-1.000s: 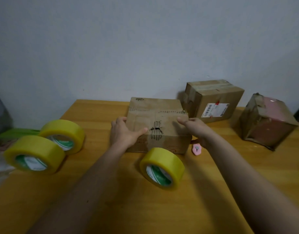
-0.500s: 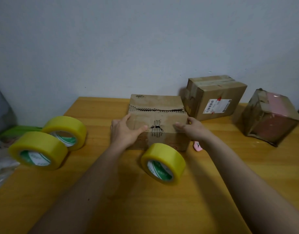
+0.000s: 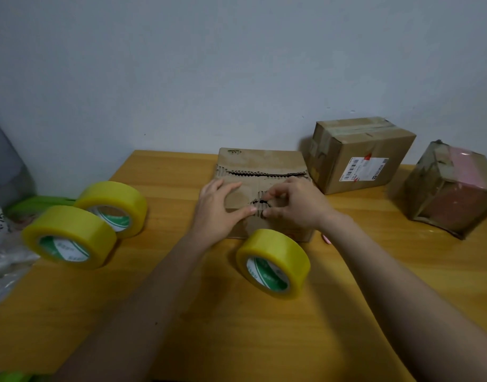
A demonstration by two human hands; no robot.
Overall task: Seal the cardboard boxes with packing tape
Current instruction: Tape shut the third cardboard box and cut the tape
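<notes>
At frame centre, the cardboard box (image 3: 261,188) sat on the surface (image 3: 236,326). The right hand (image 3: 294,205) had moved from the box's right edge to its torn middle, fingers curled, pinching there. The left hand (image 3: 218,208) stayed flat, fingers straight, pressing the flap; the tape roll (image 3: 274,264) remained just below.

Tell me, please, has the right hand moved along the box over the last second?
Yes. The right hand has shifted from the box's right edge toward its middle, by the torn hole.

barcode label on rear box (image 3: 358,155), its print too small to read
</notes>
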